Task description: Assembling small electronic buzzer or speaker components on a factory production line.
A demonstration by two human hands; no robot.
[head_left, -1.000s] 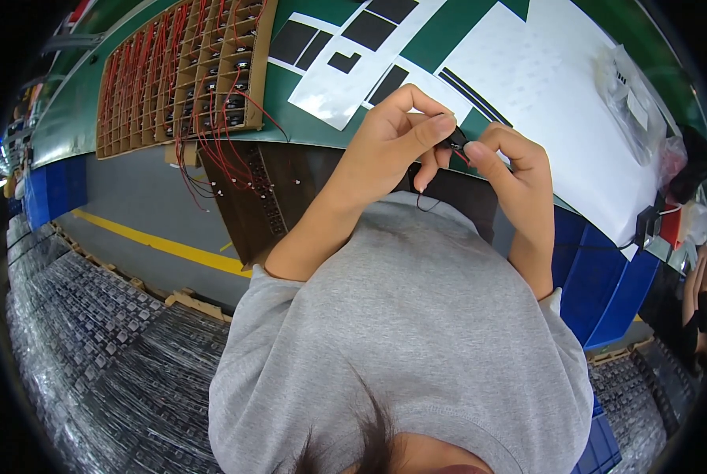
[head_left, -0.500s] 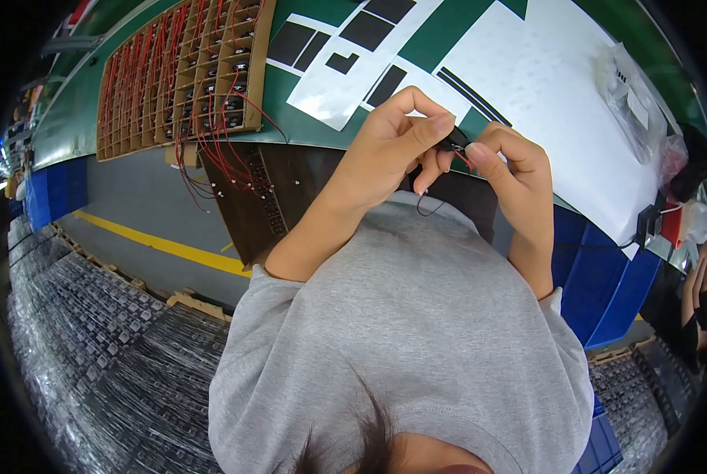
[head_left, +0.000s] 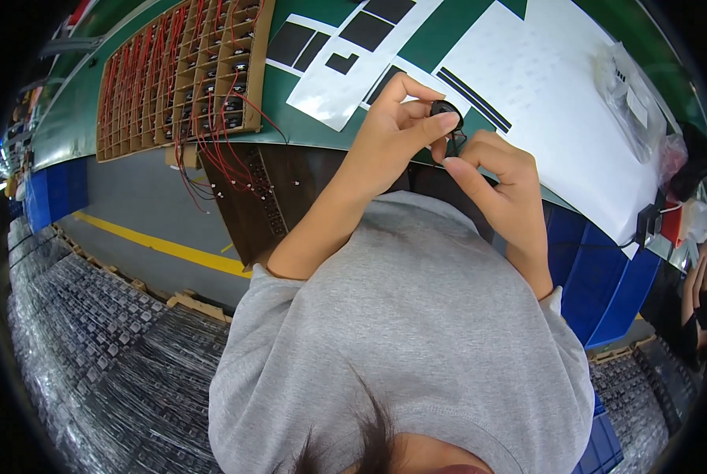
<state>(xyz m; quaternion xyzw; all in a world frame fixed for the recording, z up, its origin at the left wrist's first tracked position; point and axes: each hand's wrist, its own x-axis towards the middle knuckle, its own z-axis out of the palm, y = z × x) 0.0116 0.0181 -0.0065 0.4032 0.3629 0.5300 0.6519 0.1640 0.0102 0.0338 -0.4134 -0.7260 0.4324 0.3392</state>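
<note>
Just past the near edge of the green table, my left hand (head_left: 405, 130) pinches a small black rounded part (head_left: 447, 113) between thumb and fingers. A thin dark wire (head_left: 459, 141) loops from that part toward my right hand (head_left: 500, 174). My right thumb and forefinger are brought together at the wire, close to my left fingertips; the exact contact is partly hidden. Left of my hands stands a cardboard divider box (head_left: 188, 75), its cells filled with similar black parts on red wires (head_left: 225, 162), several of which hang over the table's edge.
White sheets (head_left: 322, 93) with black cut shapes and a large white sheet (head_left: 519, 87) cover the green table (head_left: 436, 39). A clear plastic bag (head_left: 630, 103) lies at right. Below are blue bins (head_left: 606, 276) and a brown box (head_left: 243, 205). Wrapped stacks (head_left: 101, 340) stand at lower left.
The black part has been turned, so its rounded face shows above my left thumb. My right hand has shifted slightly left and down; the red wire at its fingers is no longer visible.
</note>
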